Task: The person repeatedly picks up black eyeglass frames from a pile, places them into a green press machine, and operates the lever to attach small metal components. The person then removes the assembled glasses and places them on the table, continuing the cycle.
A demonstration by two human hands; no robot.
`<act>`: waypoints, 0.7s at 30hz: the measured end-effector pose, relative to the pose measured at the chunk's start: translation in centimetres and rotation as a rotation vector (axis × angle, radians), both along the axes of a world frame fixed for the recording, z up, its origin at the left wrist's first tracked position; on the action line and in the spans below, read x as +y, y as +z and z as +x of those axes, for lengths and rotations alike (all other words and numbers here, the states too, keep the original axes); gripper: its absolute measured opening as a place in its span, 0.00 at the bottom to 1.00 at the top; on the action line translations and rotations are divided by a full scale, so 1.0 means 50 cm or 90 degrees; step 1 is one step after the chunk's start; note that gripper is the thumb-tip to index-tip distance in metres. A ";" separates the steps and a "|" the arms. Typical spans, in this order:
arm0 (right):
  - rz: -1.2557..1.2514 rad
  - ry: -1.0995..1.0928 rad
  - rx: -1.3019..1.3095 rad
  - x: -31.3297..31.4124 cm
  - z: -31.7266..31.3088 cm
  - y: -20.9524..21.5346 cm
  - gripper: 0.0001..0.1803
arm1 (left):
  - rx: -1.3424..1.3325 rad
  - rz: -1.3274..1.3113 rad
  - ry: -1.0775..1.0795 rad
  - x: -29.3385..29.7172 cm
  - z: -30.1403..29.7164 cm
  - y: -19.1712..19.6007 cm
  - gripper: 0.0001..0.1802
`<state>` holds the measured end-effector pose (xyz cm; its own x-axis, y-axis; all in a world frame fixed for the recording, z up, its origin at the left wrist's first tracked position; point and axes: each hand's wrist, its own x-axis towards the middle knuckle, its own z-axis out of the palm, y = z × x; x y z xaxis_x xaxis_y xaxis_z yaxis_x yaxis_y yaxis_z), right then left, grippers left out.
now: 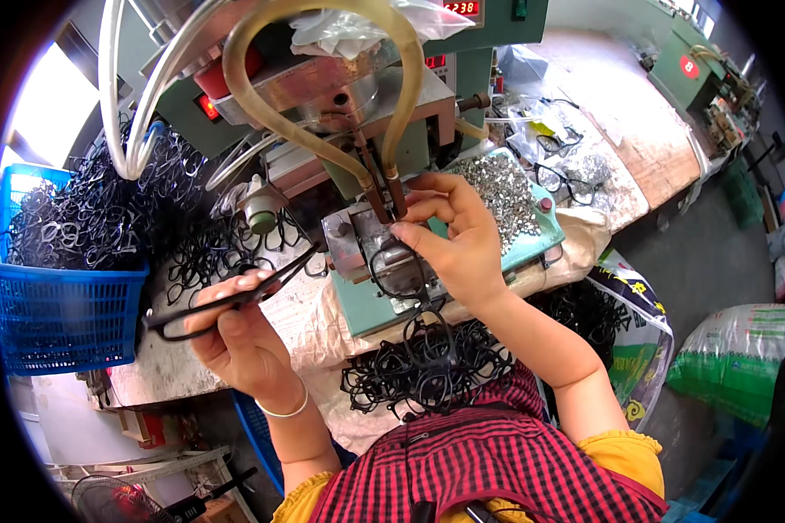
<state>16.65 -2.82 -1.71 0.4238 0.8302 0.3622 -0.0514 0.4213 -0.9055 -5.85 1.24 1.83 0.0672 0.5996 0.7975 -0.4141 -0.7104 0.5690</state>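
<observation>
The left hand [240, 336] has its fingers closed around a thin black plastic spectacle frame [227, 296] just above the tabletop [296, 318], while the right hand [453, 240] pinches another black frame [397, 266] against the grey metal fixture [362, 240] beneath its fingertips.

left hand [240, 336] grips black eyeglass frame [227, 296]; right hand [458, 240] touches machine jig [366, 240].

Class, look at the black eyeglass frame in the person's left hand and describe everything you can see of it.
The black eyeglass frame is thin, dark and glossy, seemingly plastic, with no lenses visible. The left hand grips it around the middle, fingers curled over it. It lies tilted, one end pointing low toward the blue basket, the other rising toward the machine. It is held above the cloth-covered bench, apart from the loose frames nearby.
</observation>
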 end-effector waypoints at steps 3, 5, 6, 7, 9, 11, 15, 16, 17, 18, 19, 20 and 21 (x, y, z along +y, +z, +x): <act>-0.029 -0.005 0.008 -0.005 -0.006 0.019 0.26 | 0.142 0.064 0.149 0.039 0.031 0.031 0.08; -0.043 0.026 0.094 -0.026 -0.023 0.048 0.28 | 0.151 0.086 0.149 0.047 0.029 0.040 0.08; -0.035 0.026 0.020 -0.035 -0.017 0.054 0.29 | 0.103 0.085 0.076 0.029 0.050 0.048 0.08; -0.029 0.028 -0.053 -0.045 -0.006 0.055 0.29 | 0.148 0.115 0.082 0.024 0.054 0.038 0.07; -0.041 0.033 -0.189 -0.062 0.028 0.057 0.27 | 0.245 0.141 0.105 0.001 0.059 0.012 0.05; -0.030 -0.124 -0.403 -0.041 0.081 0.011 0.16 | 0.325 0.218 0.099 -0.023 0.081 0.002 0.08; -0.280 -0.362 -0.697 -0.038 0.211 -0.120 0.13 | 0.465 0.352 0.047 -0.023 0.103 -0.008 0.12; -0.262 -0.364 -0.675 -0.042 0.237 -0.143 0.12 | 0.473 0.356 0.043 -0.021 0.106 -0.009 0.13; -0.242 -0.362 -0.678 -0.053 0.251 -0.165 0.11 | 0.480 0.360 0.038 -0.022 0.107 -0.012 0.14; -0.212 -0.363 -0.679 -0.053 0.253 -0.165 0.11 | 0.482 0.350 0.031 -0.022 0.105 -0.010 0.14; -0.200 -0.365 -0.676 -0.053 0.249 -0.164 0.09 | 0.484 0.339 0.024 -0.022 0.102 -0.011 0.14; -0.184 -0.359 -0.669 -0.051 0.240 -0.163 0.08 | 0.486 0.329 0.017 -0.022 0.099 -0.010 0.13; -0.165 -0.353 -0.666 -0.044 0.228 -0.157 0.08 | 0.491 0.329 0.019 -0.022 0.097 -0.006 0.13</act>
<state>28.08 -5.04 -9.57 0.3466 0.7272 0.5925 0.8854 -0.0450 -0.4626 -1.02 0.14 1.52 0.6800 0.1916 0.7077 -0.0309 -0.9569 0.2888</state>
